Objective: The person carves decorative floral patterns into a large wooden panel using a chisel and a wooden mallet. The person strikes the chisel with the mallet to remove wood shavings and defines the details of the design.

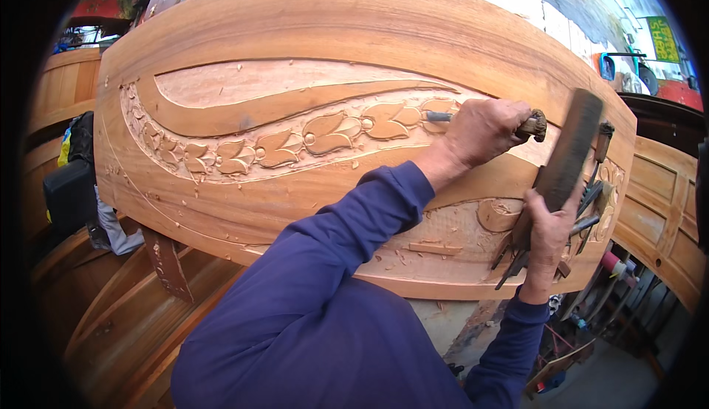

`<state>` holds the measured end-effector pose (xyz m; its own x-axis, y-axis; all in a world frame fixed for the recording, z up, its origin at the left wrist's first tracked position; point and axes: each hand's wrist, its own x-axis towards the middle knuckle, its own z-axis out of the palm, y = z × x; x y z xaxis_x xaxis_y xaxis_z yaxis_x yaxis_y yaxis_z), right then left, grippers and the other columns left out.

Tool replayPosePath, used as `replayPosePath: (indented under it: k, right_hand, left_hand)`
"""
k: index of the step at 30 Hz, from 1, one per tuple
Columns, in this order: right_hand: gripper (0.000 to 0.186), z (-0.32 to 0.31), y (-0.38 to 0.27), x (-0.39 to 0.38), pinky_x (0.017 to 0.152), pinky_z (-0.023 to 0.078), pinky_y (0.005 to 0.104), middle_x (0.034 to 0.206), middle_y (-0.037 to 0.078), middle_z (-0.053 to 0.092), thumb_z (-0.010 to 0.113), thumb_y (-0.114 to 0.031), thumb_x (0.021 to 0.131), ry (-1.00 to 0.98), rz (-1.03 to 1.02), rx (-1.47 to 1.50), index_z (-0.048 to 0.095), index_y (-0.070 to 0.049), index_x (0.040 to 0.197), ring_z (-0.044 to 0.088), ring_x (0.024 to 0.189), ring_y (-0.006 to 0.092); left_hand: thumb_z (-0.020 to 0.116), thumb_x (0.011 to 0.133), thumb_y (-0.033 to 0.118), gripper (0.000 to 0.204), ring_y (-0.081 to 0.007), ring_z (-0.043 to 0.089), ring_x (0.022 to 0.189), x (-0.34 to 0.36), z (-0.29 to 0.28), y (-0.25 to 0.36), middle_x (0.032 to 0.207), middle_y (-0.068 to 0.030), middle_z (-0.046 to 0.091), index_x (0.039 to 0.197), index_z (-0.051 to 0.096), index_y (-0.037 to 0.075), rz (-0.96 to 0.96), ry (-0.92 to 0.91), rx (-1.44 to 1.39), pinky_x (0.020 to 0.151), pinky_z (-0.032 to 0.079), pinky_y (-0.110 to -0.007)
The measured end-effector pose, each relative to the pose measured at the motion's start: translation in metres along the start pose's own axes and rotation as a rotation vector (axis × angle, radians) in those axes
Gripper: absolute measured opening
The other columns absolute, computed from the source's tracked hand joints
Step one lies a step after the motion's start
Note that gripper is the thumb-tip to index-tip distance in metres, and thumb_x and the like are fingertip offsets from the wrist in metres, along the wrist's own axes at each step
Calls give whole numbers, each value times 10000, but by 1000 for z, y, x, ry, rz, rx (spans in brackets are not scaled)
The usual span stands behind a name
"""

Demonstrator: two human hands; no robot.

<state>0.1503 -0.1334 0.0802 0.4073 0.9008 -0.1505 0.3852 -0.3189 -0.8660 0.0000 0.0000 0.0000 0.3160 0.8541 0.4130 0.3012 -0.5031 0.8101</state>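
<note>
A large carved wooden panel (244, 210) stretches across the view, with a curving chain of tulip-like flowers (327, 132) in relief. My left hand (480, 132) is closed round a carving chisel. The chisel's metal blade (439, 117) points left onto the last flower of the chain, and its worn handle end (535, 125) sticks out to the right of my fist. In my right hand (552, 232) is a dark, block-shaped wooden mallet (570, 147), raised at a slant beside the chisel handle and apart from it. My fingers under the mallet are partly hidden.
Several more carving tools (587, 210) lie on the panel's right end, partly behind my right hand. Wood chips (436, 248) are scattered over the carving. Panelled wooden doors (657, 217) stand at right, a black case (68, 195) at left, and wooden frames (148, 320) below left.
</note>
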Motion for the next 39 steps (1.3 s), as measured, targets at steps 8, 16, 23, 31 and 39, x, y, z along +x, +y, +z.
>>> replayPosePath:
  k: [8, 16, 23, 31, 39]
  right_hand:
    - [828, 12, -7, 17, 1002, 488, 292, 1324, 84, 603, 684, 10, 835, -40, -21, 36, 353, -25, 1593, 611, 1125, 155]
    - [857, 3, -15, 14, 992, 497, 291, 1332, 83, 602, 678, 8, 831, -55, -41, -96, 350, -76, 1618, 623, 1108, 165]
    - [866, 15, -21, 4, 1021, 511, 326, 1394, 105, 578, 689, 64, 837, -64, -149, -168, 335, -64, 1617, 618, 1160, 189]
    - [924, 15, -19, -11, 960, 537, 318, 1309, 102, 606, 739, 43, 858, 20, -239, -209, 283, -93, 1650, 650, 1083, 182]
    - [765, 13, -10, -41, 858, 549, 290, 1074, 73, 667, 771, -7, 879, 235, -92, 86, 401, -38, 1547, 657, 928, 150]
  left_hand:
    - [769, 880, 269, 221, -346, 693, 698, 6, -6, -9, 740, -140, 658, 867, 628, 99, -14, 35, 24, 581, 538, -445]
    - [803, 847, 283, 250, -344, 697, 696, 3, -2, -4, 743, -138, 665, 870, 635, 99, -85, 21, 34, 576, 540, -438]
    - [819, 829, 264, 246, -337, 686, 685, 3, -8, -4, 749, -133, 662, 869, 634, 105, -63, 55, -17, 562, 523, -428]
    - [799, 836, 237, 220, -308, 668, 640, 2, -35, 10, 707, -103, 627, 846, 625, 103, 34, 263, -73, 536, 524, -401]
    - [735, 899, 234, 165, -216, 665, 605, -18, -17, 35, 684, -44, 599, 851, 618, 128, 134, 110, 47, 489, 509, -360]
